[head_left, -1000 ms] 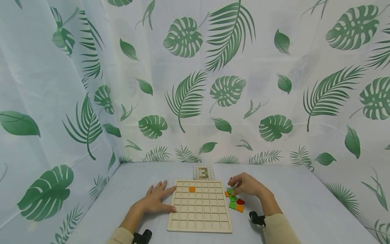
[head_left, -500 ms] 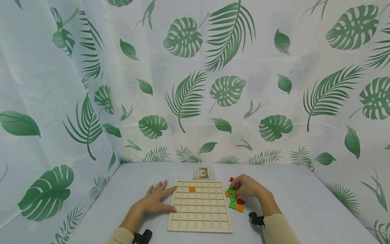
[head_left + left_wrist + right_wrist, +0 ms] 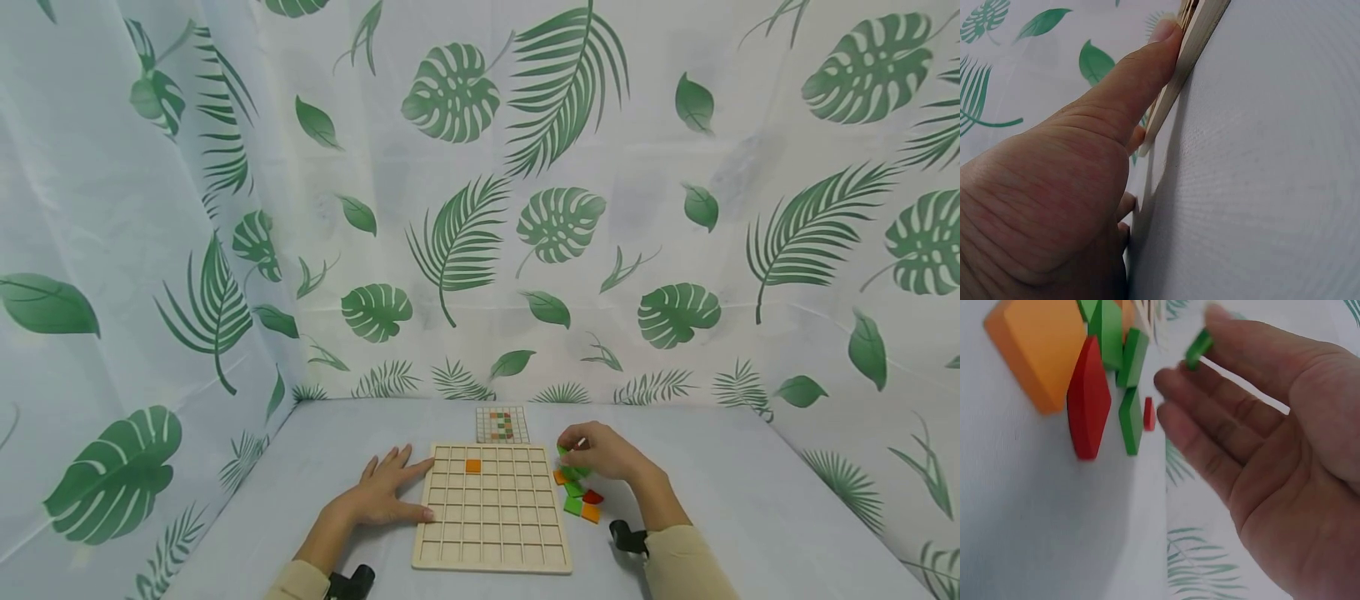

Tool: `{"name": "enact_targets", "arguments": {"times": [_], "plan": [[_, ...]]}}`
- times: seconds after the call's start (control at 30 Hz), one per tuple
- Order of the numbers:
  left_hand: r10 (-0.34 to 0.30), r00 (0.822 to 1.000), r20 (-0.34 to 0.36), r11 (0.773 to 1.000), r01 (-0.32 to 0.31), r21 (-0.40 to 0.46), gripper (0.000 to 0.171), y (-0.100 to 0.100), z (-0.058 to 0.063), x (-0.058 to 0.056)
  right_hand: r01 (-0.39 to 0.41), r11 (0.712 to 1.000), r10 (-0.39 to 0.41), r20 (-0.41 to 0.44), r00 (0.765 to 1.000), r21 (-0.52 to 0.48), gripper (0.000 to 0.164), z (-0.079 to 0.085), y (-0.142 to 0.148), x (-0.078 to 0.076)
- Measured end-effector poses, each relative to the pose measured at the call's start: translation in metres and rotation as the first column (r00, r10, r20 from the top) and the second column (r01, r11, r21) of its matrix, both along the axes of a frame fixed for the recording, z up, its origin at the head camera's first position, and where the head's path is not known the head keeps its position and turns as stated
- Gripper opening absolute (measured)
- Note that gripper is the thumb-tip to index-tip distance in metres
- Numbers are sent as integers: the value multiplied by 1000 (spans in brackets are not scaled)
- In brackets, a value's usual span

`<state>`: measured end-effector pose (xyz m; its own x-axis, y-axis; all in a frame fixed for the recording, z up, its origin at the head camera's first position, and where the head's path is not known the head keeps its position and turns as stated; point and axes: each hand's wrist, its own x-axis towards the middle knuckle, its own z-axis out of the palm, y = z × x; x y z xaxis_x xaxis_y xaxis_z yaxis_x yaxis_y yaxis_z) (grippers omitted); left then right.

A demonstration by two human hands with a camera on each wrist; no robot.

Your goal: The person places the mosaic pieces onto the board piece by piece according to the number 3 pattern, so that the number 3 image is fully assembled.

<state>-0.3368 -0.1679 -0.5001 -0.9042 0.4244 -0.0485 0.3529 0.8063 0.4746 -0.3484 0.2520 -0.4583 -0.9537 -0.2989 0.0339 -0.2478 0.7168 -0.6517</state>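
Observation:
My right hand [image 3: 600, 452] pinches a small green tile [image 3: 1198, 349] between thumb and fingers, raised over the loose pieces right of the wooden grid board [image 3: 487, 527]. Below it lie several tiles: green [image 3: 573, 505], orange [image 3: 591, 513] and red [image 3: 592, 497]. In the right wrist view a small red tile [image 3: 1149, 414] lies at the far end of the pile. My left hand [image 3: 381, 490] rests with fingers spread at the board's left side, its thumb on the board edge. One orange tile [image 3: 473, 466] sits in a cell near the board's top.
Behind the board lies a small pattern card [image 3: 502, 424] with a coloured grid. The white table [image 3: 712, 467] meets a leaf-printed curtain [image 3: 480, 250] at the back and left. Black camera mounts [image 3: 628, 537] sit at both wrists.
My right hand has picked a green tile off the pile and moved slightly up and left with it, covering the red tile at the back. My left hand has stayed put.

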Motion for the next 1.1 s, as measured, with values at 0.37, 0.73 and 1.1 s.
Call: {"name": "enact_targets", "arguments": {"times": [0.37, 0.73, 1.1], "plan": [[4, 1000, 6, 1000, -4, -6, 99, -1, 1, 2, -65, 993, 53, -123, 991, -95, 28, 0, -25, -6], [2, 1000, 5, 1000, -2, 2, 99, 0, 0, -1, -111, 994, 111, -179, 978, 11, 29, 5, -57, -10], [1, 1000, 5, 1000, -1, -5, 99, 0, -2, -1, -192, 980, 197, -201, 960, 44, 26, 9, -81, -8]]}}
